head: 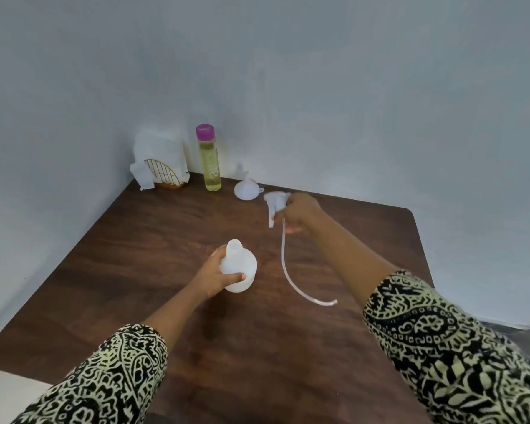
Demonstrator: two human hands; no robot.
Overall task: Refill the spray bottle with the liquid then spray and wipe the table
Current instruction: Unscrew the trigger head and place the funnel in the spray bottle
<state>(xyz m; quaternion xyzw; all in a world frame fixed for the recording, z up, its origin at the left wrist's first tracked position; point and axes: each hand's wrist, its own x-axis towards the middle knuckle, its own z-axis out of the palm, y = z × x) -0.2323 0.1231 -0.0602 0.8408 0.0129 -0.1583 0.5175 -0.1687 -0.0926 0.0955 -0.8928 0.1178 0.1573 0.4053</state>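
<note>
At table (pixel 135 270) centre, left hand (pixel 214 275) grips the open spray bottle (pixel 239 267); at 1 o'clock, right hand (pixel 300 211) clasps the sprayer head (pixel 274 203), tube (pixel 291 280) trailing.

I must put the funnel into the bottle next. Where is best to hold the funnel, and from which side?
Take the white funnel by its narrow spout, coming from above. It rests upside down on the table, wide mouth down, so the spout points up and is free. The yellow liquid bottle stands close on its left.
</note>
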